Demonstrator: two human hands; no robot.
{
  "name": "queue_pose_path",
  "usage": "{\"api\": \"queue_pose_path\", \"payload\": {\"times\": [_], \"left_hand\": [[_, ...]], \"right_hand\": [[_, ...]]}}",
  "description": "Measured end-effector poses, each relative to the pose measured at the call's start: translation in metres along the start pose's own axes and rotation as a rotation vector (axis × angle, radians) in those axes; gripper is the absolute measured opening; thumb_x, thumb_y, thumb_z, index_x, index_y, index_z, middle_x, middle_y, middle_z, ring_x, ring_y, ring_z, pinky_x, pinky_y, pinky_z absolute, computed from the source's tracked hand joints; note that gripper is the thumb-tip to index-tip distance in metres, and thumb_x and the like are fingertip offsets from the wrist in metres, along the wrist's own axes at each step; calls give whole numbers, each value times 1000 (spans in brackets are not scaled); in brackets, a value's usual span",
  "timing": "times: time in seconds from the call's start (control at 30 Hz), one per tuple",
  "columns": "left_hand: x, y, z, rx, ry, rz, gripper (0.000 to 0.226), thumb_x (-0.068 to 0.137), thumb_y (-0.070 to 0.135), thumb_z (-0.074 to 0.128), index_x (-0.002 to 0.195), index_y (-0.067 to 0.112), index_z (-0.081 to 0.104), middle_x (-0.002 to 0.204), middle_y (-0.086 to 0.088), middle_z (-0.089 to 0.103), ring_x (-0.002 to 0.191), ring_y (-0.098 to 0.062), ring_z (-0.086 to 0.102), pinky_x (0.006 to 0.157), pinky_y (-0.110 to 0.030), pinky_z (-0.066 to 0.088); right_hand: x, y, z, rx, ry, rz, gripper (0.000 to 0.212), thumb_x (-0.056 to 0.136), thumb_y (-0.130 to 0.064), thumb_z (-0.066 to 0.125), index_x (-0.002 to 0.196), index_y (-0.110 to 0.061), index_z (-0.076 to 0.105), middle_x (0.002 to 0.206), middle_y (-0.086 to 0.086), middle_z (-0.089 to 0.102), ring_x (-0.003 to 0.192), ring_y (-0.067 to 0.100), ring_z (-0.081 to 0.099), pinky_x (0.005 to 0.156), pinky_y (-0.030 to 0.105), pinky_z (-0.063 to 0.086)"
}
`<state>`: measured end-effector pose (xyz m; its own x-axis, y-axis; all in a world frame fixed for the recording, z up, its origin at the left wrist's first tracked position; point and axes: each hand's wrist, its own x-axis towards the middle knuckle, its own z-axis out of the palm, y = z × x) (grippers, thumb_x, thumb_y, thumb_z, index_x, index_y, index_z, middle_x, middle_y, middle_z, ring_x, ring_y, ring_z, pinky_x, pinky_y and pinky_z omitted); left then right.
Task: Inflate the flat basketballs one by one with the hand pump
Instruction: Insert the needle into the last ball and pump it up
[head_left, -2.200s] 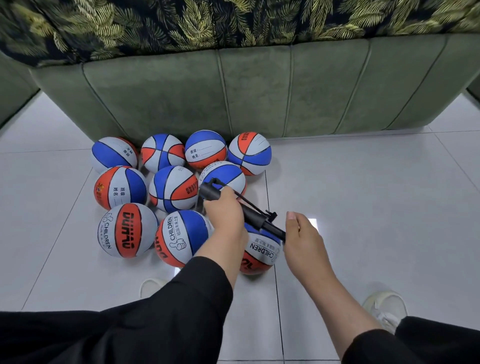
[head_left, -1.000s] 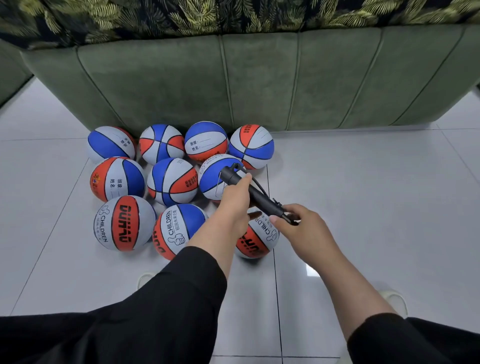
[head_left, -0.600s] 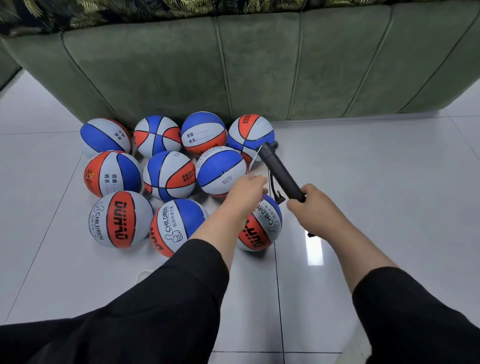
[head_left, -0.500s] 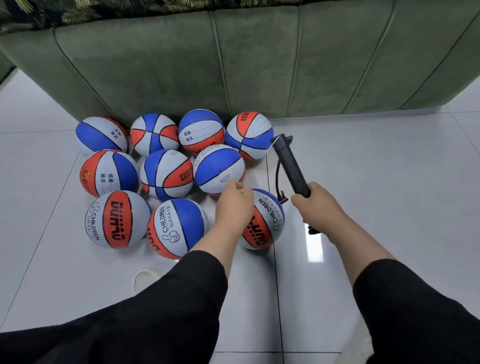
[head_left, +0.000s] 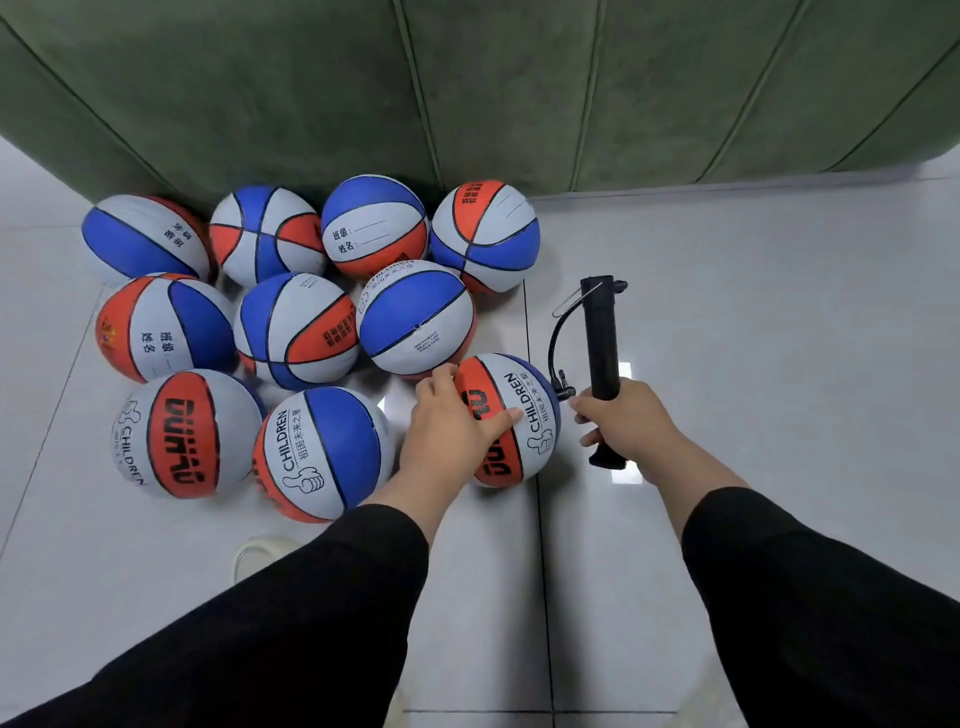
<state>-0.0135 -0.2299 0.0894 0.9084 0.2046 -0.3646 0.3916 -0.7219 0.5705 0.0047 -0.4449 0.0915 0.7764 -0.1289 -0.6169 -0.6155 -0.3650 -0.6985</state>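
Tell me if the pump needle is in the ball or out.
Cannot tell: the hose ends at the ball, but the tip is hidden.

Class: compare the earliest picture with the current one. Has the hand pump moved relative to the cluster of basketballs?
Yes. The hand pump, gripped by the right hand, has swung from lying across the basketballs to standing beside the nearest ball, on its right.

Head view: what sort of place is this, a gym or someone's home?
Probably a home living room, not a gym: a green upholstered sofa backs the basketballs, and the floor is glossy white tile.
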Motion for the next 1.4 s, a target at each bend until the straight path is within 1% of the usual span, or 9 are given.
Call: {"api": "queue_pose_path", "payload": {"times": [0.13,0.27,0.4,0.53,0.73,0.87,1.0,1.2,1.4], "left_hand": [[5,-7,9,94,-102,64,104,78,71,73,161,34,23,158,-5,36,142,-33,40,114,-53,42],[12,-18,5,29,-129,47,100,82,64,75,162,31,26,160,-2,35,144,-29,38,116,-55,41],[11,-15,-4,55,-107,122,89,86,50,77,161,26,33,170,4,19,154,-22,20,125,-49,28],[-2,-12,-3,98,-111,207,74,94,32,66,160,33,35,171,7,17,157,-19,14,128,-46,20],[-1,-2,2,229,-14,188,81,86,56,75,153,27,42,168,1,26,157,-21,19,127,-45,21],[-8,8,9,398,-97,223,77,94,49,65,161,38,28,174,4,6,160,-21,1,127,-53,7],[-8,6,11,455,-104,148,92,86,67,68,162,42,23,174,2,2,160,-26,-3,126,-60,9],[-9,-1,11,431,-52,138,105,76,72,76,161,42,24,173,2,7,160,-26,3,125,-54,13],[-22,1,15,204,-38,111,103,77,59,82,161,37,27,172,2,14,157,-22,13,126,-49,22]], "right_hand": [[17,6,12,80,-38,73,27,95,-29,72,109,-8,67,98,10,74,58,22,68,58,34,56],[27,9,17,192,-10,171,25,94,-26,74,106,-5,65,90,11,67,62,24,63,55,37,55],[38,9,20,309,-15,235,18,94,-22,73,101,-6,67,91,11,72,64,23,61,58,35,54],[44,12,24,325,-11,249,12,93,-18,74,94,-8,67,67,6,62,54,19,52,59,30,48],[46,18,26,327,-142,306,29,89,-23,80,100,3,76,73,8,66,53,14,51,58,28,49],[45,17,25,319,-227,352,26,90,-22,81,92,3,74,70,7,64,53,12,50,52,24,48],[41,15,26,341,-332,374,23,92,-23,78,88,-1,72,67,7,61,52,11,51,48,21,46],[33,7,28,343,-301,274,8,93,-8,72,90,-2,68,63,8,62,48,11,49,43,19,44],[18,0,8,222,-232,61,6,88,-10,72,86,-9,67,67,10,62,55,16,50,59,28,46]]}}
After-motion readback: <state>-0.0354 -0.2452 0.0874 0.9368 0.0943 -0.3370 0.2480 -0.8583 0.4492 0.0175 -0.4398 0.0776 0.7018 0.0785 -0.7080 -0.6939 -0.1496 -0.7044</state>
